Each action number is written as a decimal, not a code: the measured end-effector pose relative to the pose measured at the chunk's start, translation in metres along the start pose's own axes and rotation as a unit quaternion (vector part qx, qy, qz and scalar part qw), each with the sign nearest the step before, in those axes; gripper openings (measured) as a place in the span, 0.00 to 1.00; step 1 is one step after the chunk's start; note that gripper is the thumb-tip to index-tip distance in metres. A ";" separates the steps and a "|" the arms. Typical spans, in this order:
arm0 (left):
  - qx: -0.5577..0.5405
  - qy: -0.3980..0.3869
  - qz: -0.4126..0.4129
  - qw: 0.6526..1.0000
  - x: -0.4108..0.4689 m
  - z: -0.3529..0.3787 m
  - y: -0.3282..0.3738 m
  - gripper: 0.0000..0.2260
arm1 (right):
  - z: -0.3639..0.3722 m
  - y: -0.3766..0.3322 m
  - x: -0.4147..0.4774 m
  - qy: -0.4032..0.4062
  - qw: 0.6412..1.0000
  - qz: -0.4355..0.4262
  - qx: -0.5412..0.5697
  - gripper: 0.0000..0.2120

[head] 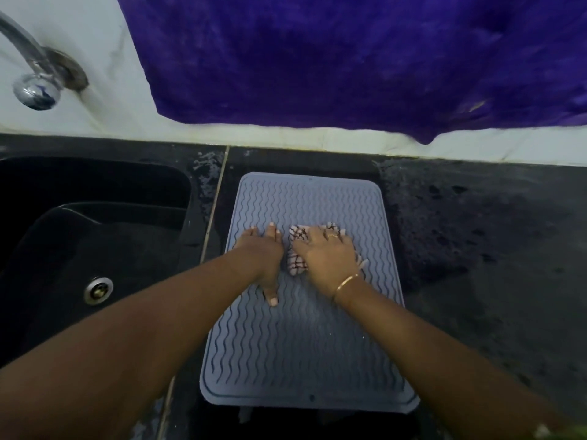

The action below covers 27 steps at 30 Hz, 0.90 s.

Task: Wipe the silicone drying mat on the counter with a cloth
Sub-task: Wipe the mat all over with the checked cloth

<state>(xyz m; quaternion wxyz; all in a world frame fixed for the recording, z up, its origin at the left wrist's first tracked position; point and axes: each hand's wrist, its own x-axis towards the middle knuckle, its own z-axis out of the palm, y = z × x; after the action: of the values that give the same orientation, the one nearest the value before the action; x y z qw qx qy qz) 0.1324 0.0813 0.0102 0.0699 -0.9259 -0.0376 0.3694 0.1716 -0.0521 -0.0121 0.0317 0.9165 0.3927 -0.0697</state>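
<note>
Squarely in the lower middle of the frame lies the single silicone drying mat [305, 328], a grey-blue rectangle with wavy ribs, its long axis running from the bottom edge up toward the wall. One checked cloth [297, 249] sits bunched on the mat's upper half, a little right of centre. The right hand [330, 254] lies on top of it, fingers curled down over the folds and pressing it to the ribs. The left hand [263, 252] rests just beside the cloth on its left, fingers spread flat on the bare mat, holding nothing, apparently steadying it.

From the cloth, most unwiped-looking surface stretches toward the bottom of the frame, along the long axis; a shorter strip lies above the fingers. So the next stroke likely pulls downward.

Around the mat: one dark counter [476, 249], wet-looking at right; one black sink [95, 233] at left; one tap [31, 81] at upper left; one purple fabric [349, 58] hanging across the top.
</note>
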 end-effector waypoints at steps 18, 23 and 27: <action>-0.032 0.015 -0.004 0.999 -0.002 0.004 -0.006 0.62 | -0.003 -0.009 0.005 0.039 0.999 0.016 0.014 0.19; -0.003 0.006 -0.011 1.000 0.002 0.000 0.002 0.62 | 0.016 -0.024 -0.052 0.081 0.997 -0.008 -0.009 0.15; -0.003 0.005 -0.002 1.000 0.004 0.003 -0.001 0.63 | 0.011 -0.013 -0.028 0.082 0.997 -0.011 -0.009 0.16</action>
<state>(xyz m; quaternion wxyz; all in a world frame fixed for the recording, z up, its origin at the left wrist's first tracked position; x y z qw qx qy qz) 0.1333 0.0826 0.0052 0.0679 -0.9279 -0.0407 0.3643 0.1417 -0.0644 -0.0183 0.0070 0.9145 0.4044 0.0092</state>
